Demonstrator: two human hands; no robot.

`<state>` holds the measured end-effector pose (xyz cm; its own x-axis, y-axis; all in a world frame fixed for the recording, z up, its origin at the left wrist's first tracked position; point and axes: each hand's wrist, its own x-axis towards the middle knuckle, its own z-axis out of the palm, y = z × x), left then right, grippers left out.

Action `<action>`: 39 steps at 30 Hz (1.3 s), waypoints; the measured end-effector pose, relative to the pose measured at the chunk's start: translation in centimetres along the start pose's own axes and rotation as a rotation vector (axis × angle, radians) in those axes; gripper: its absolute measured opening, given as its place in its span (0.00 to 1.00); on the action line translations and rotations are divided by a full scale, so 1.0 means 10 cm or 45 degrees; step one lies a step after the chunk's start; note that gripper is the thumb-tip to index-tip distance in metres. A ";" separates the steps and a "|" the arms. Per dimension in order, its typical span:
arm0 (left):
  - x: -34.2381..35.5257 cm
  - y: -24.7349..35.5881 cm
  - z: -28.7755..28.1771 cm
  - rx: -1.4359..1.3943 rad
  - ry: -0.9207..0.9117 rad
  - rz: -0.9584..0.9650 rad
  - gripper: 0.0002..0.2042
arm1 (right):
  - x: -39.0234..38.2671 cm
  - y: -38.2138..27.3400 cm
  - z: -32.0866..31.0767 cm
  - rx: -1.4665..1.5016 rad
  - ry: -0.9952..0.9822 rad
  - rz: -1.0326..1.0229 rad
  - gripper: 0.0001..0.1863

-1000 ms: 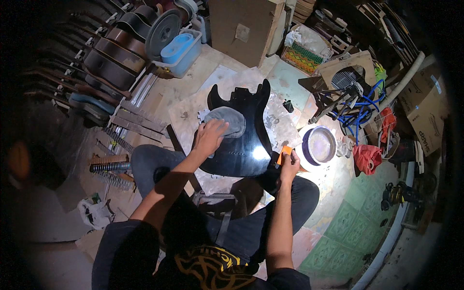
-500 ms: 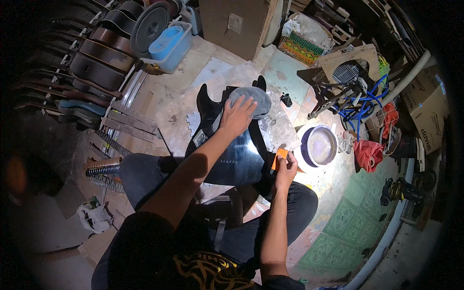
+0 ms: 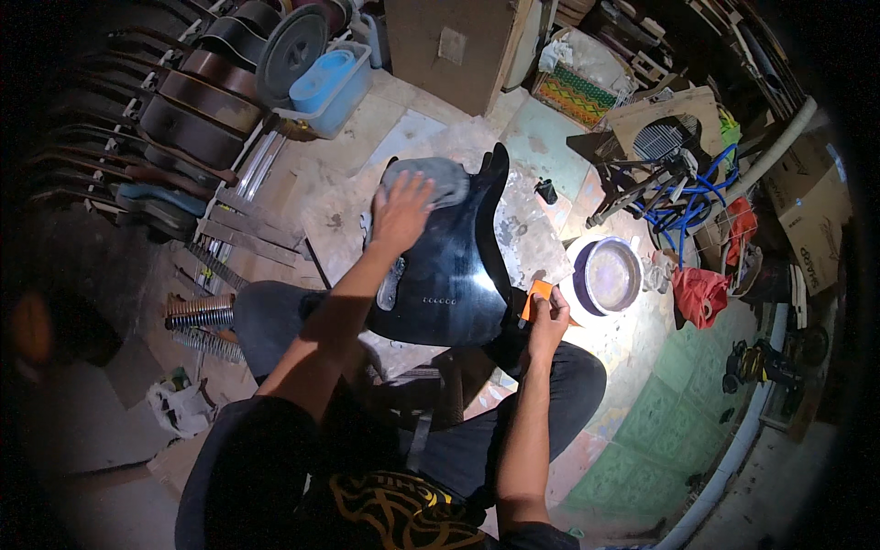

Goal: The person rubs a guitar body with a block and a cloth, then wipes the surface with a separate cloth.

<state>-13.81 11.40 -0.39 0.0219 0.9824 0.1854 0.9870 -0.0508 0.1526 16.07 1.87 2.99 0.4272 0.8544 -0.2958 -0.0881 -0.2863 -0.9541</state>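
A glossy black electric guitar body rests near my legs, with a row of small holes low on its face. My left hand lies with fingers spread on a grey cloth pad at the body's upper left. My right hand, beside the body's lower right edge, grips a small orange block. A purple-rimmed round basin stands to the right of it. Under the body is a worn, stained board.
Guitars on a rack line the left, near a blue tub. A cardboard panel stands behind. At right are a patterned basket, tangled blue hose, a red bag and cartons.
My left hand and the pad first moved up and right, then shifted left to the upper left of the body. My right hand still grips the orange block.
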 end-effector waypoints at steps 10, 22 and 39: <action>-0.84 -0.96 -0.06 -0.782 0.274 -0.558 0.18 | -0.12 -0.02 0.02 0.066 -0.022 -0.008 0.27; -1.41 -1.28 0.09 -0.679 0.154 -1.476 0.30 | -0.26 -0.34 -0.21 0.489 -0.201 0.072 0.19; -1.95 1.69 -3.80 -3.137 -0.176 1.233 0.42 | -0.64 -0.60 -0.73 0.939 -0.947 0.282 0.26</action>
<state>-3.60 -15.42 35.46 0.1782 0.6067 0.7747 -0.9427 -0.1204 0.3112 20.42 -5.04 10.93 -0.2985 0.9368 -0.1826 -0.7251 -0.3470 -0.5948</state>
